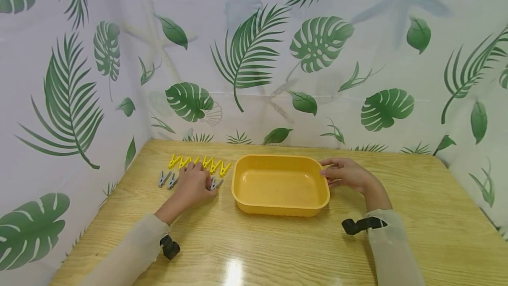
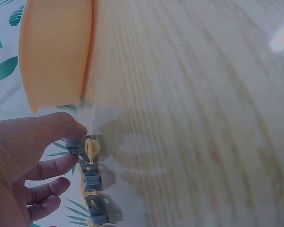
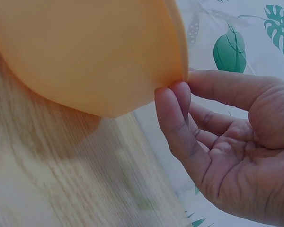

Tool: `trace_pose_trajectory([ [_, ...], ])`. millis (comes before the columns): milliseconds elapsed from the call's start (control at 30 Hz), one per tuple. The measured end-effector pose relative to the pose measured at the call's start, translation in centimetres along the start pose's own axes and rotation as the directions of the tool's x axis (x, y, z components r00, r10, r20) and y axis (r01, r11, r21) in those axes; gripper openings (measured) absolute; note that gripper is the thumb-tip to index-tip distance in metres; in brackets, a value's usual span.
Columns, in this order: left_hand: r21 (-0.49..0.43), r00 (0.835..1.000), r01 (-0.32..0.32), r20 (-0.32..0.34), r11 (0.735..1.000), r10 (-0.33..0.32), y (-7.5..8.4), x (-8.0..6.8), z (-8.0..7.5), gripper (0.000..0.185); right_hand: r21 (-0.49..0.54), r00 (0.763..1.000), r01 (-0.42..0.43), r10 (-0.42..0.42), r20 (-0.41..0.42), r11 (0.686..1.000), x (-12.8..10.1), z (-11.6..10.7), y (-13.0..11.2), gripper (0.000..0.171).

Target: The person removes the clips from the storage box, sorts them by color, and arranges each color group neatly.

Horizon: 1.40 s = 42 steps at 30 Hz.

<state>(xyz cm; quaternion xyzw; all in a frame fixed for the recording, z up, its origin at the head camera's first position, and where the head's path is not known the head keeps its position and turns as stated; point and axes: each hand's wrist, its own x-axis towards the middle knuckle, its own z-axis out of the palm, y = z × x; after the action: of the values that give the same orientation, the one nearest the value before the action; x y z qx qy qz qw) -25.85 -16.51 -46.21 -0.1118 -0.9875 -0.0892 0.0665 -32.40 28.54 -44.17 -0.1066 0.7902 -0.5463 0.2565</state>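
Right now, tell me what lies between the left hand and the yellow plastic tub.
One grey clothes peg lies by the left hand; beyond it, bare wooden table up to the yellow plastic tub, in the head view.

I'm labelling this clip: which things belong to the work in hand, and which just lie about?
In use:
- left hand, pinching a grey clothes peg
- right hand, pinching the rim of the yellow tub
- grey pegs alongside

Lying about:
- yellow pegs, untouched
- wooden table
- leaf-print curtain
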Motion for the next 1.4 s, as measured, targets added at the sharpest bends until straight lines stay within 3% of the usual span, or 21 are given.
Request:
trace_pose_trajectory([
  [867, -0.011, 0.999, -0.03, -0.021, 0.999, 0.03, 0.05, 0.01, 0.8, 0.041, -0.009, 1.0, -0.003, 0.003, 0.002, 1.0, -0.03, 0.06, -0.1, 0.06],
  [1400, -0.017, 0.999, -0.028, -0.045, 0.999, 0.027, 0.12, 0.14, 0.27, 0.038, -0.001, 1.0, -0.005, 0.005, 0.0, 1.0, -0.07, 0.21, -0.13, 0.06],
])
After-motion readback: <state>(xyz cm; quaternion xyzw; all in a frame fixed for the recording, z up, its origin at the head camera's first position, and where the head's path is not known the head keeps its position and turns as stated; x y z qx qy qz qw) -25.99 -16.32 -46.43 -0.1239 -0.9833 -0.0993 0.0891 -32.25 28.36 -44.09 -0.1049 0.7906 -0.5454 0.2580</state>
